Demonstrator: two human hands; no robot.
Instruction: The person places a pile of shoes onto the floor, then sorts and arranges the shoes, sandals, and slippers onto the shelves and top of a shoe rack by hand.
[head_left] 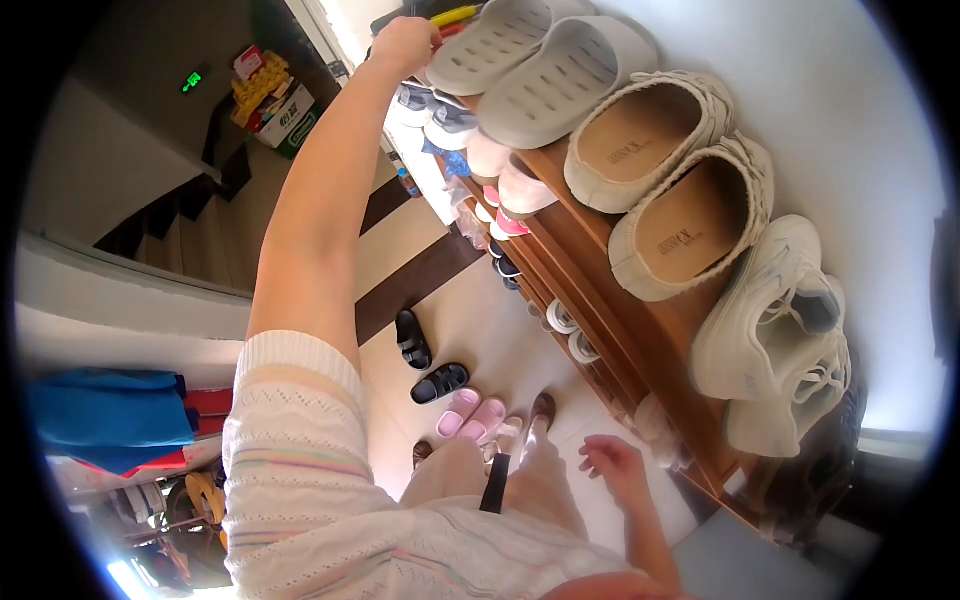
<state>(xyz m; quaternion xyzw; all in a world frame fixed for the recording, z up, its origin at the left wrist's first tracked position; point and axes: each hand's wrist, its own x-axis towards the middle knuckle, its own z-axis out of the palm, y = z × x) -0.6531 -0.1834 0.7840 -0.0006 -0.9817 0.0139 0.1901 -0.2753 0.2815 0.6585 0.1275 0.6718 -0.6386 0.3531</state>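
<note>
My left hand (405, 46) reaches to the far end of the shoe rack's top, its fingers curled closed beside a yellow and red item (455, 16). Whatever it grips is hidden. Right by it rest grey slotted slippers (560, 80). Nearer along the same top are cream slip-on shoes (690, 225) with tan insoles, then white lace-up sneakers (770, 330). My right hand (615, 465) hangs low near the rack's near end, holding nothing, its fingers loosely bent and apart.
The brown wooden shoe rack (590, 270) runs along the white wall, with more shoes on lower shelves. Black sandals (412, 340) and pink slippers (480, 415) lie on the floor. Beyond the doorway are stairs (190, 240) and a box (285, 118); blue cloth (110, 415) hangs at left.
</note>
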